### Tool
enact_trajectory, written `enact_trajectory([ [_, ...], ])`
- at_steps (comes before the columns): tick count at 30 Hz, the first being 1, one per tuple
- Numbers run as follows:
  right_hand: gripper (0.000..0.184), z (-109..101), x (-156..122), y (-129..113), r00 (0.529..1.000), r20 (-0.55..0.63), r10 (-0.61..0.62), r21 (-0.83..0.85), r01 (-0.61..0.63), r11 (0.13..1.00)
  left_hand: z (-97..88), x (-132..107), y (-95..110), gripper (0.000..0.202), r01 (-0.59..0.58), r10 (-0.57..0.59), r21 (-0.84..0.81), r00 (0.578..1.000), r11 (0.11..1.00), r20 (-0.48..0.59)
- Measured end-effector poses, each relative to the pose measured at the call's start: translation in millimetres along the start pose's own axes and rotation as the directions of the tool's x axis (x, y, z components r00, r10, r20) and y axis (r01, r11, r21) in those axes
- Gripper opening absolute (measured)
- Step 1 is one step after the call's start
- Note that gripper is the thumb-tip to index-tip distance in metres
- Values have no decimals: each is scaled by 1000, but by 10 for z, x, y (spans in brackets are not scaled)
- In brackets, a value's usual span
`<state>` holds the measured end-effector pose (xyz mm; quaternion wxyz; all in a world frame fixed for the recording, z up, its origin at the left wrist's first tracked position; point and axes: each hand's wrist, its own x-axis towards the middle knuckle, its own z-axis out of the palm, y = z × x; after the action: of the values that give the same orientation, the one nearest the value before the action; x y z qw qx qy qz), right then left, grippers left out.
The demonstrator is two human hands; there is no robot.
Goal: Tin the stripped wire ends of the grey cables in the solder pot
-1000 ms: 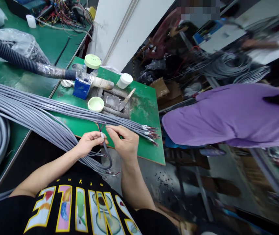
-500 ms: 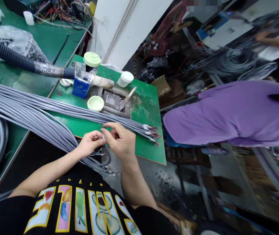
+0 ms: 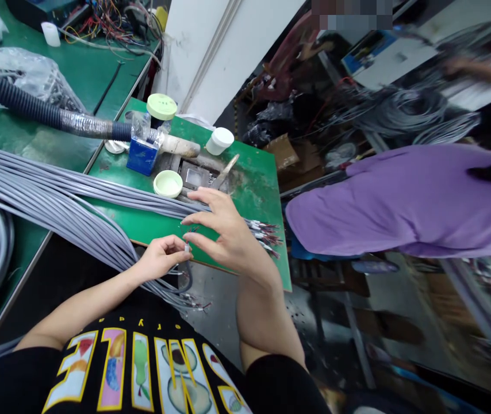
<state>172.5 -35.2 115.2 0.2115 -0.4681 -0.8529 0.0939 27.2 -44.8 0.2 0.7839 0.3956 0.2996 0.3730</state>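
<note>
The left hand (image 3: 163,259) pinches a grey cable (image 3: 190,279) near its end, thumb against the curled fingers, with a pale collar (image 3: 187,248) showing at the fingertips and thin loose wires (image 3: 192,230) standing out just past it. The right hand (image 3: 232,230) is spread wide, fingers apart and visibly gripping nothing; its thumb tip is beside those wires, though whether it touches them I cannot tell. As far as progress can be judged, the held cable already has its jacket off at the tip, and its wires look separated rather than gathered. Beyond both hands, a bundle of grey cables (image 3: 99,188) runs across the green surface (image 3: 263,195), passing behind the right fingers; its bared ends (image 3: 267,233), white and dark red, lie to the right of that hand and seem to be at a similar or later stage. Below the left hand hang more cable ends (image 3: 194,302), also showing short wires, so several pieces probably remain, though their exact condition is too small to tell. The left forearm reaches in low from the side, wrist nearly straight; the right forearm rises steeply, its wrist bent so that the fingers point leftward over the bundle.
</note>
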Motion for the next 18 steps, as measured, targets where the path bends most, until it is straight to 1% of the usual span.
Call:
enact_trajectory([
  [2, 10, 12, 29, -6, 1000, 5, -23, 0, 23, 1000, -8, -1, -14, 42, 0, 0, 8, 1000, 1000, 5],
  [4, 13, 45, 49, -15, 997, -26, -71, 1, 71, 998, -14, 1, -14, 43, 0, 0, 6, 1000, 1000, 7],
  [6, 15, 78, 55, -24, 989, -92, -117, -11, 117, 993, -19, 6, -4, 45, -1, 1, -14, 1000, 1000, 5],
  [8, 15, 87, 46, -26, 971, -210, -112, -39, 106, 994, -24, 12, 10, 45, 13, -12, -52, 1000, 999, 12],
  [9, 15, 81, 36, -22, 951, -298, -85, -52, 73, 996, -27, 14, 17, 46, 26, -25, -75, 1000, 997, 16],
  [10, 14, 70, 24, -14, 916, -399, -51, -57, 31, 998, -30, 15, 23, 46, 42, -40, -97, 999, 994, 19],
  [11, 12, 58, 9, -4, 871, -491, -19, -52, -8, 999, -34, 15, 29, 45, 58, -56, -117, 998, 991, 22],
  [12, 10, 49, -8, 7, 831, -557, 9, -39, -38, 999, -39, 14, 36, 44, 72, -69, -135, 997, 988, 22],
  [13, 10, 49, -24, 18, 812, -583, 31, -23, -55, 998, -44, 13, 44, 43, 79, -77, -150, 997, 986, 18],
  [14, 9, 59, -40, 25, 819, -572, 46, -9, -62, 998, -50, 11, 53, 42, 81, -80, -165, 997, 983, 14],
  [17, 10, 152, -71, 19, 904, -424, 58, 1, -64, 998, -62, 9, 84, 40, 69, -68, -206, 998, 976, 13],
  [18, 10, 196, -75, 6, 919, -390, 57, -9, -66, 998, -63, 9, 93, 39, 63, -61, -219, 998, 974, 16],
])
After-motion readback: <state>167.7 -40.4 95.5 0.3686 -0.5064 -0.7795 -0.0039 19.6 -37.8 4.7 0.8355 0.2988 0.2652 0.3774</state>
